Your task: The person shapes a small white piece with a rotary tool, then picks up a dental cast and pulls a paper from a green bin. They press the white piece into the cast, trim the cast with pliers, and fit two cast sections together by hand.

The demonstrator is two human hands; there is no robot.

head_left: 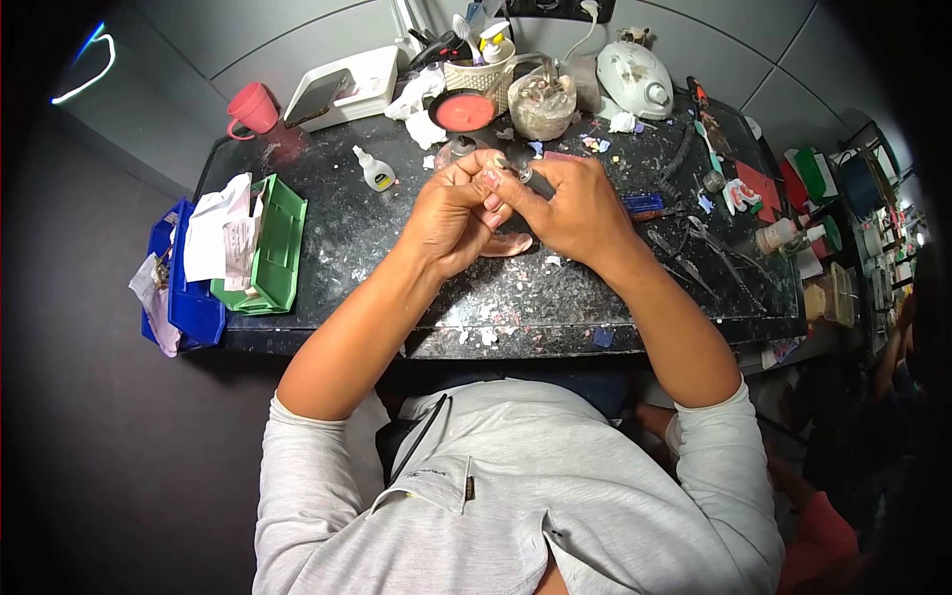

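Observation:
Both of my hands meet above the middle of the black worktable. My right hand (585,213) is closed around a dark, slim rotary handpiece (539,184), its metal tip pointing toward the left fingers. In a pinch, the fingers of my left hand (441,213) hold a small piece mostly covered by the fingertips, so its kind cannot be made out. Below the hands, a pink denture-like piece (509,245) lies on the table. Just behind the left fingers stands a small round container with a dark top (462,147), partly hidden.
Debris litters the worktable (387,288). At left are green (286,243) and blue (195,307) bins and a white dropper bottle (376,171). Behind stand a pink mug (254,109), a white tray (372,74) and a white machine (635,81). Pliers-like tools (724,253) lie right.

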